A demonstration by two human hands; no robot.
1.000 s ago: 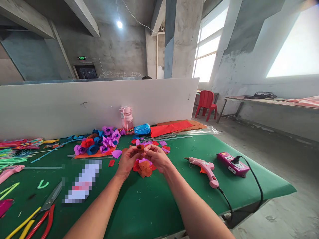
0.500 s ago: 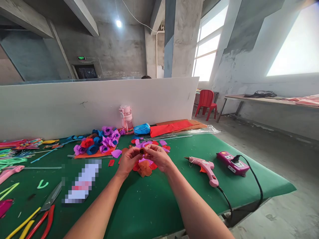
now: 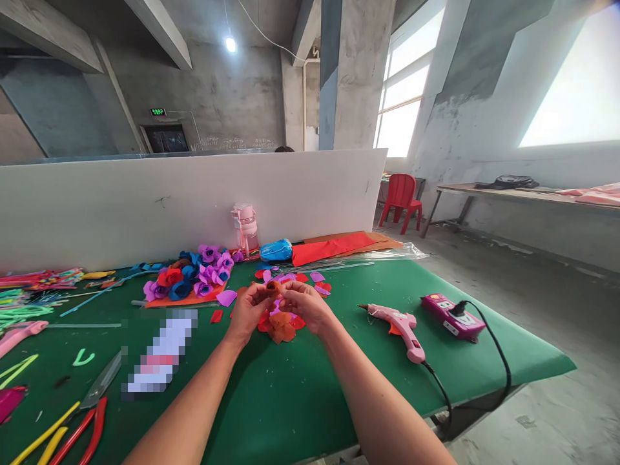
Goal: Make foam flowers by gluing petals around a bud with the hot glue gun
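Between the fingertips of my left hand (image 3: 250, 310) and my right hand (image 3: 308, 306) is a small brown paper flower (image 3: 272, 286), rolled with a dark centre. Both hands are closed on it in a pinch, raised a little over the table. Beneath them lie loose paper petals (image 3: 282, 327) in brown, red and purple, partly hidden by my fingers. A pile of finished-looking purple, blue and red paper flowers (image 3: 194, 274) rests to the left of my hands. The pink glue gun (image 3: 398, 328) lies on its side to the right, apart from my right hand.
On the green tabletop (image 3: 290, 413) are scissors (image 3: 99, 382), red-handled pliers (image 3: 87, 433) and pipe cleaners (image 3: 29, 303) at left. A purple power strip (image 3: 450, 316) with a black cord sits at right. A pink bottle (image 3: 246, 229) and red paper (image 3: 334, 248) stand near the white partition (image 3: 194, 206).
The brown flower has risen slightly and tilted between my fingers, showing more of its outer paper. My right fingers have shifted a little around it.
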